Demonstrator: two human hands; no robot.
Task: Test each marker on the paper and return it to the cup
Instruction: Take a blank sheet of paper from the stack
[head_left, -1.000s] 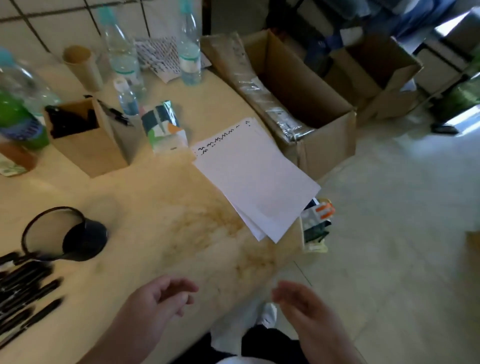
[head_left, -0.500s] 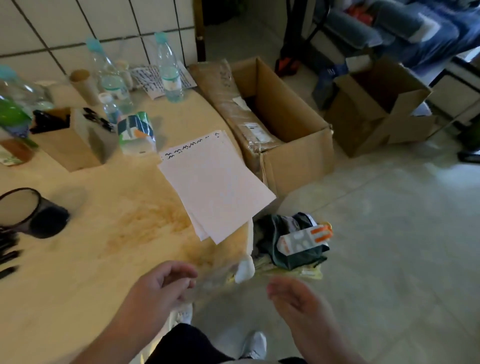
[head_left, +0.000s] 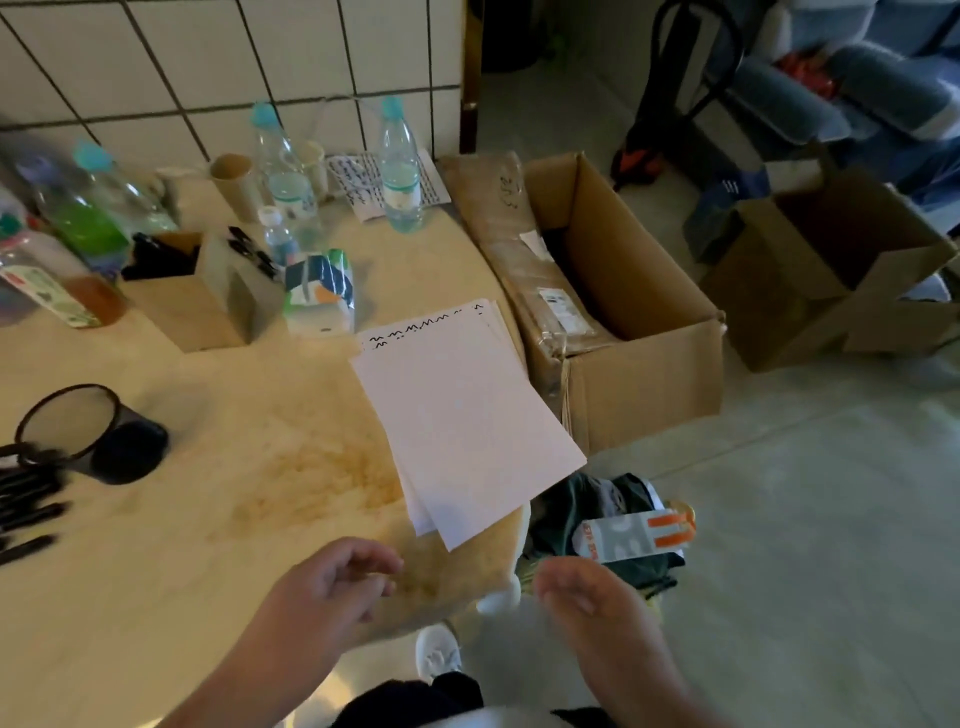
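Both hands empty: left hand (head_left: 332, 587) hangs over the near table edge with fingers loosely curled, right hand (head_left: 597, 608) flat and relaxed just off the edge, likely between markers. Paper (head_left: 462, 410), a small stack, lies at the right of the table (head_left: 218, 519) with its near corner overhanging, squiggle test marks only along its far edge, the rest blank and within reach for more. Mesh cup (head_left: 88, 431) lies tipped on its side at the left; black markers (head_left: 31, 514) are spilled just beside its mouth, awaiting pickup.
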